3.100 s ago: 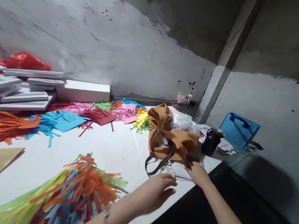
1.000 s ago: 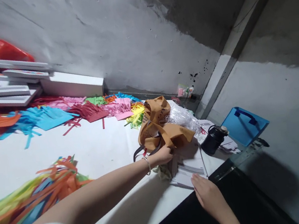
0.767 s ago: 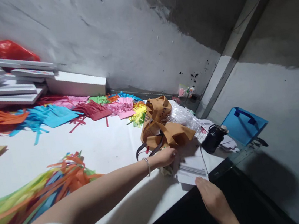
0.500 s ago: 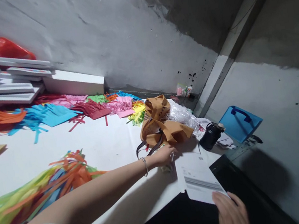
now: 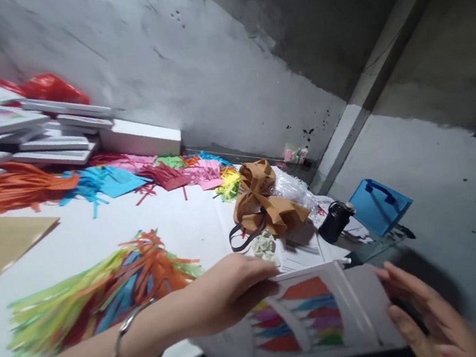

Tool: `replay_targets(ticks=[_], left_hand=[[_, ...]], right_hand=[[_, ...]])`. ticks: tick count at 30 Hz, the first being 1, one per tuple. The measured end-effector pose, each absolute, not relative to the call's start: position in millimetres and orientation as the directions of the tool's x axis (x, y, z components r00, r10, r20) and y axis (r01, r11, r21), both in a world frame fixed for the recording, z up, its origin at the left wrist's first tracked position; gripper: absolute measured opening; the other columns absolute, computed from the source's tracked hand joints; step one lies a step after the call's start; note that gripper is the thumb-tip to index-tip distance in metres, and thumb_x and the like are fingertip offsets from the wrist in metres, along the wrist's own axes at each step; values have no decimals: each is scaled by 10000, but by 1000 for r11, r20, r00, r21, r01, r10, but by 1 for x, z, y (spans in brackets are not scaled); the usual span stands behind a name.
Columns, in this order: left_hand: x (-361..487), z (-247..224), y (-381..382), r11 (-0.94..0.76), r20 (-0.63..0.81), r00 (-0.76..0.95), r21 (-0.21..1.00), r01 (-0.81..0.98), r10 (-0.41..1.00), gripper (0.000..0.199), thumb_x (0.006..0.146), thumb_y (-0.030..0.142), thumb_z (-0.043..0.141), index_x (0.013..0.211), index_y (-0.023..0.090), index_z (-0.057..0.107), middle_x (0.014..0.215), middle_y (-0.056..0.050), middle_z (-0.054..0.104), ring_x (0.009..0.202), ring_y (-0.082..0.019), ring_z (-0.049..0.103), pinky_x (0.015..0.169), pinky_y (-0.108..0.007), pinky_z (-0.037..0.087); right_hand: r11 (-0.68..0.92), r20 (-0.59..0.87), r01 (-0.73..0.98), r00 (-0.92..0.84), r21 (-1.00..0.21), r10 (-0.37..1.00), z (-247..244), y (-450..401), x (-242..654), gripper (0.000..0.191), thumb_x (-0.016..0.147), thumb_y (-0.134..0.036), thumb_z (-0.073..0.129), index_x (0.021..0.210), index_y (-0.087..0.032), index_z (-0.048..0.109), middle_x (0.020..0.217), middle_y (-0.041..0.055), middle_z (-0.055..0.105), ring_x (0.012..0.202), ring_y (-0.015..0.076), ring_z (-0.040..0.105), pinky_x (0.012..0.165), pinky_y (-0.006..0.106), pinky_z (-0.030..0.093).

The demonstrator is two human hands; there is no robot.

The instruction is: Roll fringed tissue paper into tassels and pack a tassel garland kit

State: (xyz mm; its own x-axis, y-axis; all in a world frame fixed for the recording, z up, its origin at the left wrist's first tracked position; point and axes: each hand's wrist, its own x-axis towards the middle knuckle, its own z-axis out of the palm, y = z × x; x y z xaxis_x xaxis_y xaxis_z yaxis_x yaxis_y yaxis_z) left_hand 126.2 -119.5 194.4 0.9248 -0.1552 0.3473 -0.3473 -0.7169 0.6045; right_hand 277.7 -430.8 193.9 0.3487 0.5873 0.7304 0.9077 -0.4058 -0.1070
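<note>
A flat white cardboard box point(image 5: 301, 318), printed with coloured tassel garlands, is held in front of me over the table's near edge. My left hand point(image 5: 232, 292) grips its far left edge, thumb along the top; most of its fingers are hidden. My right hand point(image 5: 429, 317) pinches the pale end flap point(image 5: 373, 301) at the box's right end between thumb and fingers. Beyond the left hand lies a small crumpled pale wad point(image 5: 264, 247). A bundle of multicoloured paper tassels point(image 5: 115, 286) lies to the left of it on the white table.
Flat white boxes point(image 5: 56, 144) are stacked at the back left. Coloured fringed tissue papers point(image 5: 166, 174) line the wall side. A brown bag point(image 5: 265, 210), clear plastic strips point(image 5: 295, 188), a dark bottle point(image 5: 334, 222) and a blue bag point(image 5: 378, 205) stand to the right. Brown paper point(image 5: 1, 243) lies left.
My left hand has come back from beside the brown bag and now grips the box. The box has been turned from its text side to its picture side. My view has shifted left.
</note>
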Motion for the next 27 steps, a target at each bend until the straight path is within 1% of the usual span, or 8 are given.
replay_targets(ticks=[3,6,8,13,17,19,23,27], left_hand=[[74,177,-111,-753,318,948,617,-229,-28,257,1001,305,436,836,256,626,766,-15,668,676,-160,603,605,-246,376],[29,155,-105,-777,306,946,620,-111,109,247,1002,304,426,855,262,619,790,-17,678,695,-166,611,605,-250,363],[2,141,-104,-780,295,933,625,-25,207,244,996,288,412,844,260,602,778,-18,670,668,-165,586,592,-253,353],[-55,116,-102,-740,253,884,658,140,392,199,965,248,416,860,260,584,798,-15,682,655,-161,557,596,-251,362],[-86,98,-99,-649,195,827,720,244,527,239,978,294,401,854,254,600,797,-10,689,672,-167,565,624,-251,394],[-98,87,-97,-577,181,776,771,269,604,255,978,329,405,868,248,620,797,-15,691,693,-177,579,640,-249,417],[-118,65,-88,-402,175,651,890,217,739,328,982,433,432,907,211,661,854,-48,694,776,-204,606,682,-247,458],[-130,51,-81,-205,102,588,973,111,802,438,963,544,486,913,158,688,861,-58,672,794,-203,587,685,-248,465]], right_hand=[[-142,688,990,113,-14,717,210,-368,254,528,950,-450,569,1422,-223,496,1290,105,671,1100,244,697,842,279,602],[180,586,978,-83,-109,806,210,-311,231,150,967,-259,546,1080,-265,645,935,32,749,849,164,727,729,219,582],[280,566,941,-127,-192,815,202,-280,219,114,959,-209,542,916,-260,634,783,-5,710,712,139,695,646,205,550],[443,565,829,-196,-341,802,170,-222,192,101,957,-249,564,1010,-241,650,851,13,731,768,144,707,696,205,549],[433,595,792,-113,-430,796,145,-186,172,271,957,-340,578,712,-228,604,614,-25,617,568,117,609,550,189,473],[406,562,723,-30,-559,826,131,-174,169,284,933,-467,609,786,-228,655,719,7,679,671,150,660,621,210,517],[348,454,426,177,-835,873,93,-158,172,580,890,-643,580,1290,-224,594,1157,118,716,1065,253,691,891,328,562],[154,230,259,293,-953,928,49,-145,169,516,815,-634,683,1113,-213,705,1021,96,758,933,248,725,782,278,578]])
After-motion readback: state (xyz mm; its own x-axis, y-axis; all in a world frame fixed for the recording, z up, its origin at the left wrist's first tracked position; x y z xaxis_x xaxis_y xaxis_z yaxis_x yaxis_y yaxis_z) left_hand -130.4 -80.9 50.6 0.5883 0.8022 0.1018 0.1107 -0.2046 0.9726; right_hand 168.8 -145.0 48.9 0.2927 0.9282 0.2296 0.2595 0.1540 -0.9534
